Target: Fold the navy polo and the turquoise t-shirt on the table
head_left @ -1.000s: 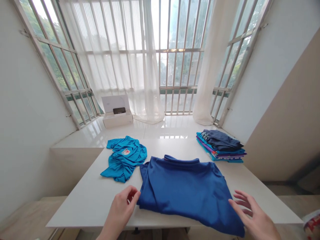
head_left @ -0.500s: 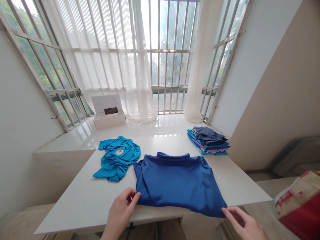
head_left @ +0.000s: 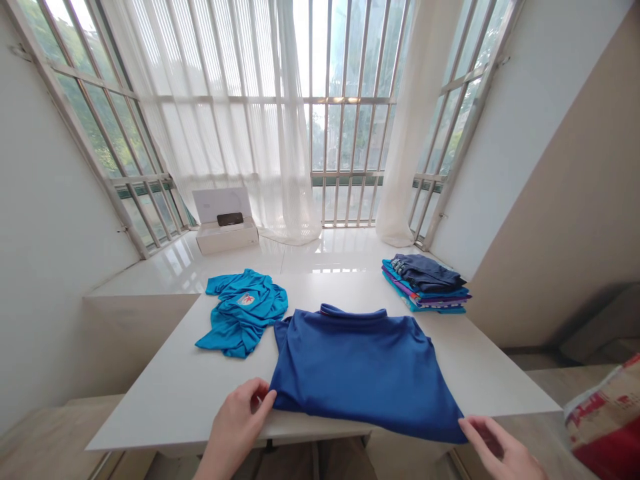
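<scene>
A dark blue collared shirt (head_left: 360,367) lies on the white table (head_left: 170,400), its collar towards the window and its lower edge reaching past the table's front edge. At the shirt's lower left corner, my left hand (head_left: 245,410) pinches the cloth between thumb and fingers. My right hand (head_left: 500,443) pinches the lower right corner, which hangs out beyond the table edge. Between the two hands the fabric is spread fairly flat, with a few soft creases. Some cloth bunches at the shirt's left shoulder.
A crumpled turquoise T-shirt (head_left: 245,313) with a small badge lies to the left. At the back right is a stack of folded clothes (head_left: 427,283). An open white box (head_left: 227,239) with a dark device (head_left: 230,219) stands on the sill. Right of the table is a red and tan bag (head_left: 607,413).
The view has shifted slightly, so everything sits a little further right. Both hands keep hold of the shirt's lower corners, and its left side looks a bit straighter.
</scene>
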Action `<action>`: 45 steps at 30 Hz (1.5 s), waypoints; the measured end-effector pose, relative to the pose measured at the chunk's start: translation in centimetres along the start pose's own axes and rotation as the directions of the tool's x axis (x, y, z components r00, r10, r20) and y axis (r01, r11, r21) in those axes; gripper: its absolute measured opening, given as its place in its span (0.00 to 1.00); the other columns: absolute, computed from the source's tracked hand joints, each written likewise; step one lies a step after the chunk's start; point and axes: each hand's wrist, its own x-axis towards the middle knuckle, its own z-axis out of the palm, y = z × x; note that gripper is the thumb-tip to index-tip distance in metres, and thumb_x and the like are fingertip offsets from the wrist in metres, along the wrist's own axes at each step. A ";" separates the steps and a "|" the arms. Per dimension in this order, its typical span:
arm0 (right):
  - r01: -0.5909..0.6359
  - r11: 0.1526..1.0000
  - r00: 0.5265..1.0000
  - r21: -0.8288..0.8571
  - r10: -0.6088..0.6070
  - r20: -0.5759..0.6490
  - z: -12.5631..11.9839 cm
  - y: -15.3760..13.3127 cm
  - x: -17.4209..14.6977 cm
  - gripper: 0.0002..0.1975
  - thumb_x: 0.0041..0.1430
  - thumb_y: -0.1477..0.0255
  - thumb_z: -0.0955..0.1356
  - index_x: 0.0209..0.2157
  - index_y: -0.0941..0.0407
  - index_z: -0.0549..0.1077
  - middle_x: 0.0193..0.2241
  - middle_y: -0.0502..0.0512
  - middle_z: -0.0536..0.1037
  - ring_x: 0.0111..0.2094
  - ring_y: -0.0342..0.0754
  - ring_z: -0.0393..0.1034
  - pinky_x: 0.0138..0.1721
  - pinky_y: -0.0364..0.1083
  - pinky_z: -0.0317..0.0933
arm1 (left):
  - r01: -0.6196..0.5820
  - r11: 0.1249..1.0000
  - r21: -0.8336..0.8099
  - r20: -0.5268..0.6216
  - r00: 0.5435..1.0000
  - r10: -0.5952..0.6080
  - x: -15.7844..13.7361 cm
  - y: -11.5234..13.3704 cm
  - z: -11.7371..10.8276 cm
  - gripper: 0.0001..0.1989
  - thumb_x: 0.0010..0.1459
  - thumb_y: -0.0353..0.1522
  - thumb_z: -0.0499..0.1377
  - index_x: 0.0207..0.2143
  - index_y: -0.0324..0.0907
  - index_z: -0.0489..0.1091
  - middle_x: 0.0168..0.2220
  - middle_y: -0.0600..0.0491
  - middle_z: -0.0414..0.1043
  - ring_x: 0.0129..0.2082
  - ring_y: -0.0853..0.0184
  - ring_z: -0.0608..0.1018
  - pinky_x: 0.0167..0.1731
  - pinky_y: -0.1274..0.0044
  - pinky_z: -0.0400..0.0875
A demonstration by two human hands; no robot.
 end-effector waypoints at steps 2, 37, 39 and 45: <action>-0.011 1.000 0.999 0.004 0.011 -0.046 0.2 -1.3 0.2 0.22 0.48 0.46 0.66 0.26 0.50 0.76 0.27 0.53 0.83 0.29 0.52 0.77 0.30 0.42 0.67 | 0.016 1.000 0.013 0.006 1.000 -0.016 0.4 0.5 -0.1 0.17 0.60 0.47 0.52 0.28 0.45 0.70 0.27 0.55 0.74 0.29 0.64 0.75 0.31 0.76 0.63; 0.230 0.858 0.968 -0.459 -0.156 0.194 9.2 -11.4 20.9 0.12 0.60 0.59 0.65 0.28 0.52 0.69 0.31 0.55 0.80 0.36 0.55 0.76 0.30 0.46 0.59 | -0.084 0.979 0.187 -0.030 0.995 0.091 20.1 4.1 1.8 0.07 0.59 0.35 0.57 0.31 0.41 0.71 0.31 0.49 0.76 0.34 0.61 0.77 0.31 0.76 0.62; 0.221 0.876 0.972 -0.428 -0.160 0.173 9.8 -11.2 21.4 0.14 0.61 0.57 0.63 0.29 0.51 0.70 0.32 0.55 0.80 0.36 0.54 0.76 0.31 0.46 0.59 | -0.086 0.989 0.120 -0.031 0.995 0.090 20.3 3.9 1.8 0.11 0.60 0.38 0.55 0.30 0.41 0.71 0.30 0.50 0.76 0.32 0.62 0.77 0.31 0.76 0.64; 0.229 0.929 0.971 -0.290 -0.199 0.130 10.0 -9.6 22.1 0.20 0.60 0.51 0.59 0.35 0.50 0.74 0.35 0.54 0.82 0.36 0.53 0.76 0.34 0.46 0.63 | -0.163 0.979 -0.120 0.086 0.981 0.174 20.5 3.6 0.7 0.13 0.58 0.34 0.52 0.34 0.40 0.75 0.34 0.50 0.79 0.33 0.64 0.79 0.33 0.77 0.69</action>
